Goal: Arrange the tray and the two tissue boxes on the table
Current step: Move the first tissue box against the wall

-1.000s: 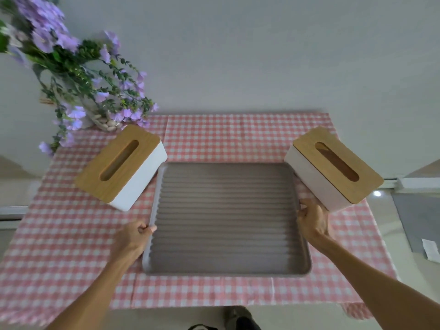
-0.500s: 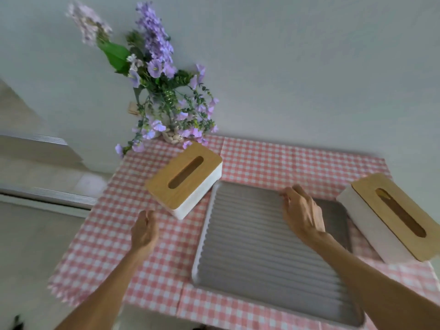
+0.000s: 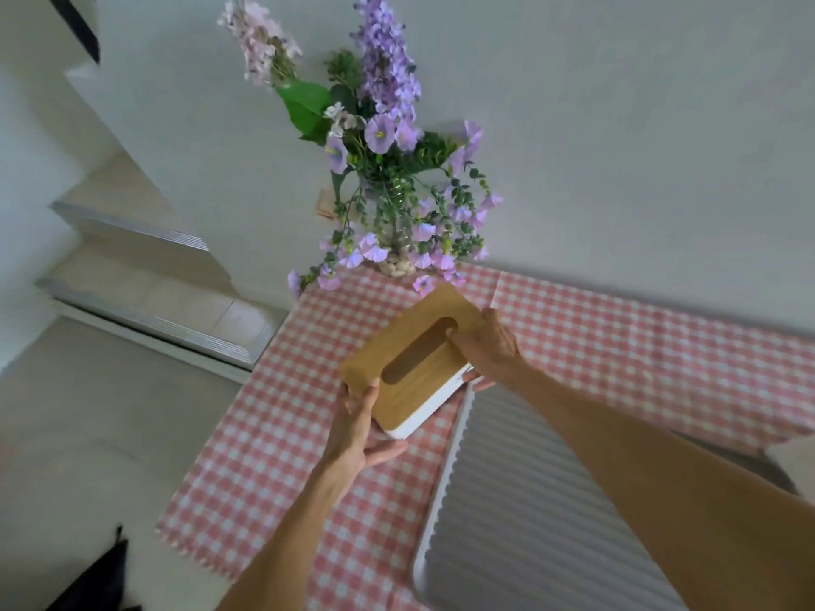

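A white tissue box (image 3: 412, 357) with a wooden slotted lid sits at the far left of the pink checked tablecloth, just left of the grey ribbed tray (image 3: 520, 500). My left hand (image 3: 359, 427) grips the box's near left corner, thumb on the lid and fingers under its side. My right hand (image 3: 487, 348) holds the box's right side, fingers lying on the lid by the slot. I cannot tell whether the box is lifted off the cloth. The second tissue box is out of view to the right.
A glass vase of purple flowers (image 3: 388, 200) stands close behind the box against the white wall. The table's left edge (image 3: 229, 416) drops to the floor and steps. My right forearm crosses over the tray.
The view has swung left. Both hands left the tray's sides and now hold the left tissue box. The right tissue box has gone out of view.
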